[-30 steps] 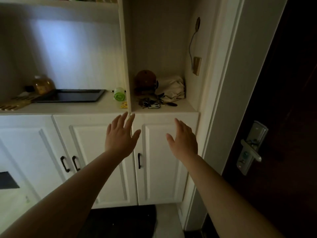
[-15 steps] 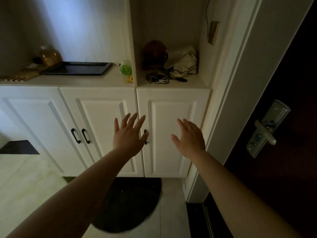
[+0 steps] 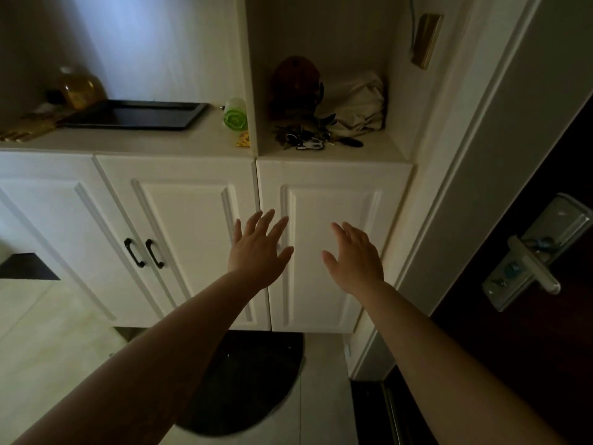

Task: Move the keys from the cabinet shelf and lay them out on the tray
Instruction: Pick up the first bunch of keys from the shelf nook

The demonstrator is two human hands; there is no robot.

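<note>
A dark bunch of keys [image 3: 305, 139] lies at the front of the right cabinet shelf, in the narrow open compartment. A black rectangular tray [image 3: 134, 115] sits on the counter to the left of the divider. My left hand [image 3: 258, 248] and my right hand [image 3: 354, 258] are both held out in front of the white cabinet doors, well below the shelf, fingers straight and spread, holding nothing.
Behind the keys stand a brown rounded object [image 3: 296, 81] and a crumpled pale cloth [image 3: 356, 104]. A green-capped container [image 3: 236, 115] and a yellow item [image 3: 243, 139] lie beside the divider. An amber bottle [image 3: 80, 88] stands left of the tray. A dark door with handle [image 3: 532, 261] is at right.
The view has pulled back and tilted down, so the shelf now sits higher in the frame. Both hands stay spread, empty and side by side before the cabinet doors.
</note>
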